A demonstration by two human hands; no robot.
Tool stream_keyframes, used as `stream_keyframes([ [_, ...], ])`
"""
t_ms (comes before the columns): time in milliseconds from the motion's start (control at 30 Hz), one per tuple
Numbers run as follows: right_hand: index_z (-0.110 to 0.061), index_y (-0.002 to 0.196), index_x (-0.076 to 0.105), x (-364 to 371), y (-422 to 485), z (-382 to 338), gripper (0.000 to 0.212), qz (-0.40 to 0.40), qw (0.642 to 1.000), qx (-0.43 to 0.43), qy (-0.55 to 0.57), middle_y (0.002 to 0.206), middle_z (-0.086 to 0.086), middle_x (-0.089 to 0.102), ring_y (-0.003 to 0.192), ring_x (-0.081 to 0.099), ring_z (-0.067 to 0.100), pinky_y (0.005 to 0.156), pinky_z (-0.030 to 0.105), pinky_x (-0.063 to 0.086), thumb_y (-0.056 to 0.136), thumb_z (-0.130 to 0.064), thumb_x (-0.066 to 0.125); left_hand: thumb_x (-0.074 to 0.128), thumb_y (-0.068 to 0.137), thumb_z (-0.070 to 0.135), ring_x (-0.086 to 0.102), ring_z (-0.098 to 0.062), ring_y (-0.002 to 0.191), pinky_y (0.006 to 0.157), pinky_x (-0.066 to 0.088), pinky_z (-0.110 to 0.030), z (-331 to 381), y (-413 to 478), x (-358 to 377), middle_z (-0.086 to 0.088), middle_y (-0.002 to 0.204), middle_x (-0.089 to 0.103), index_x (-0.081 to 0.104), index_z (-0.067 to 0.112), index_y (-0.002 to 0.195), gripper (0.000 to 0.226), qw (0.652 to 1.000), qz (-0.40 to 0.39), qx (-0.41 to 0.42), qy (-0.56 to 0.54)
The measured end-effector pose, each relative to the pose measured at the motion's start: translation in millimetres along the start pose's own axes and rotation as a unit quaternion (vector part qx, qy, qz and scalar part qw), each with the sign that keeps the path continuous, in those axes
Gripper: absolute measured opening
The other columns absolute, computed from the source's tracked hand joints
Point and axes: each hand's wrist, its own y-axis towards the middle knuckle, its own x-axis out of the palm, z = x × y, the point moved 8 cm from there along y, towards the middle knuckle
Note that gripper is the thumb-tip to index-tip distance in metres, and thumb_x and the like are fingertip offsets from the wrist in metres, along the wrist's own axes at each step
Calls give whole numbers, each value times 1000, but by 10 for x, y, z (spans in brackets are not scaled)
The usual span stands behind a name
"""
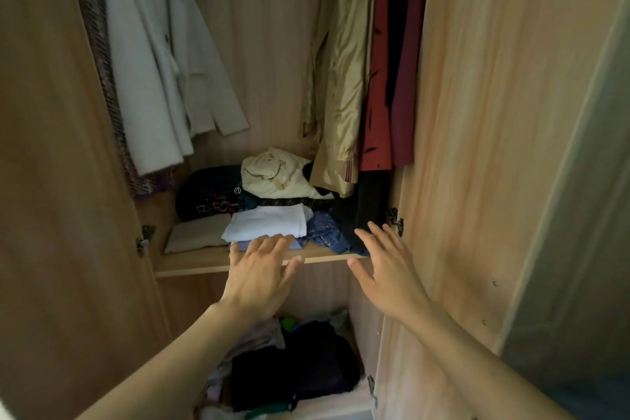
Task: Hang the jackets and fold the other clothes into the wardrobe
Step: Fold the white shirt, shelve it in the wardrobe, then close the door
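Both the left hand [257, 278] and right hand [385, 269] are hovering open, fingers spread, holding nothing. Nudging the white folded cloth [269, 222] carelessly risks toppling the stack off the shelf [191, 266].

Tops of the white coat [153, 61] & gold jacket [341, 61] ran off the upper edge. The left hand [259, 280] hid part of the front of the shelf [191, 269]. A dark garment [364, 211] at its right end was too dim to make out; same w/ the dark heap [296, 372] in the bottom compartment. Both forearms [170, 368] were cut off at the bottom.
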Motion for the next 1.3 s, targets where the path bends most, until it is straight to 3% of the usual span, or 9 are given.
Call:
stream_keyframes([
  [300,-21,152,34,-411,-608,-316,59,9,999,1,-40,162,3,25,151,14,22,123,38,14,100,-45,47,21,99,60,42,-23,135,115,22,-56,-162,-593,-21,5,142,52,43,29,142,57,998,-11,-20,-54],
  [533,-22,152,34,-766,-707,-210,57,51,999,17,-9,160,1,28,150,16,18,122,32,12,100,-43,46,14,94,65,44,-24,132,115,24,-56,10,-671,-287,4,137,54,47,27,138,67,998,14,-12,-62],
  [667,-22,152,34,-876,-782,-16,57,53,999,9,8,161,1,28,150,15,18,123,34,13,100,-43,46,28,100,57,46,-23,130,112,31,-51,237,-592,-341,4,137,56,48,27,138,53,998,20,-16,-50],
  [1000,-19,147,40,-1361,-893,755,52,100,994,-10,31,155,5,38,146,22,19,118,33,12,99,-35,53,32,101,54,47,-24,125,103,38,-47,1322,-373,-315,2,132,57,49,24,135,48,998,12,-23,-58],
  [1167,-21,150,37,-1447,-974,858,55,92,994,-26,51,157,4,33,149,19,21,122,43,18,99,-36,52,35,102,51,45,-22,130,105,35,-44,1642,-282,-424,3,141,53,46,23,142,50,999,14,-12,-49],
  [1300,-19,149,39,-1806,-930,977,54,163,983,-24,85,158,1,29,149,18,18,122,42,17,98,-25,56,33,102,49,51,-24,119,97,39,-43,1766,-207,-605,-1,126,60,53,20,130,45,998,37,4,-48],
])
